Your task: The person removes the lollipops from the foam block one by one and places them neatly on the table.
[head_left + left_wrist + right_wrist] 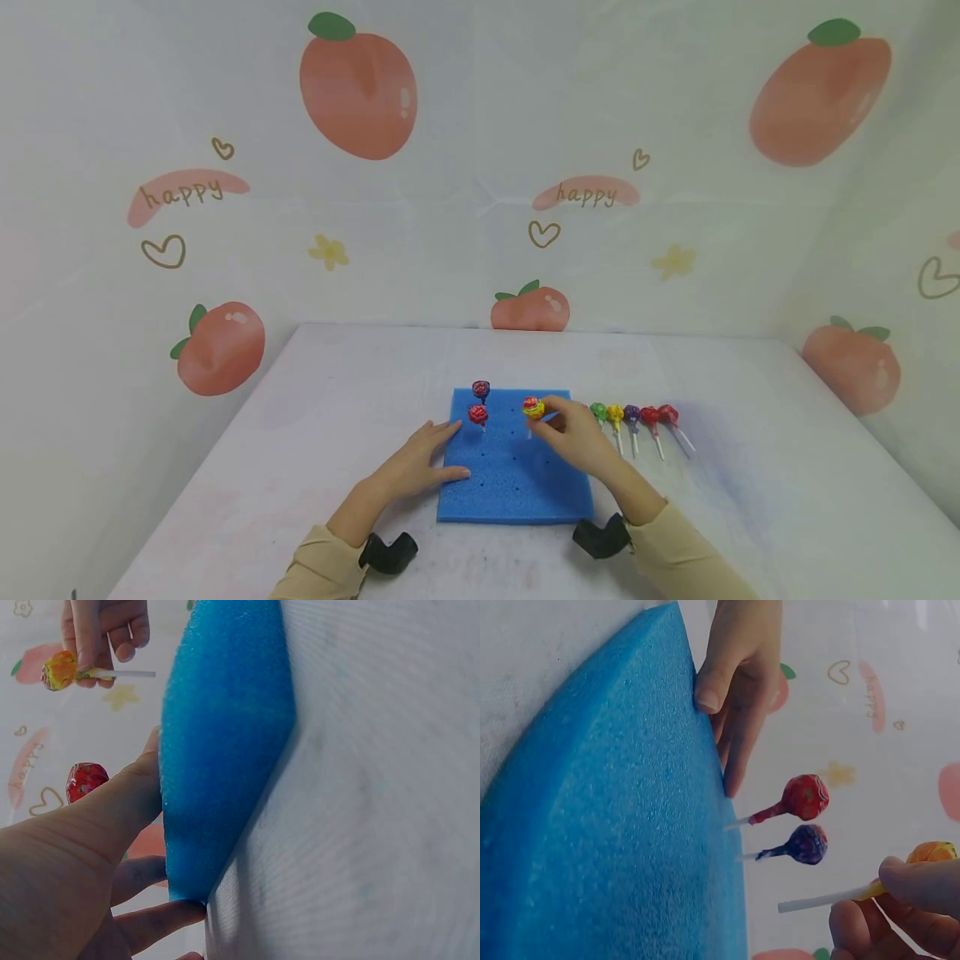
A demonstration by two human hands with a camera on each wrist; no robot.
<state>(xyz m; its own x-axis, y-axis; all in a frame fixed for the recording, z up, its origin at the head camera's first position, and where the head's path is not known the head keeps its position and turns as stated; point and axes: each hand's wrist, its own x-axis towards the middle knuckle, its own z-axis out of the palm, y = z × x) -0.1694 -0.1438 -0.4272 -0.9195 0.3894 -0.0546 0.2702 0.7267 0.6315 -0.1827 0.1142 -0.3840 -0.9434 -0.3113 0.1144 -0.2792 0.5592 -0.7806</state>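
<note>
Between thumb and fingers, my right hand (pixel 581 433) pinches a yellow-and-red lollipop (pixel 533 407) just below its candy head. Its white stick points down over the blue foam board (pixel 517 500), and in the right wrist view the stick's end shows free above the foam. My left hand (pixel 416 462) rests on the board's left edge, fingers straight and spread, thumb on the top. A red lollipop (pixel 806 796) and a purple one (pixel 808 844) stand upright in the foam near its far left part. Small dark holes dot the board's top.
Right of the board several lollipops lie in a row on the white table, among them a green (pixel 598 411), a yellow (pixel 616 414), a purple (pixel 632 414) and a red one (pixel 651 416). A white curtain (pixel 465 250) with printed fruit hangs behind the table.
</note>
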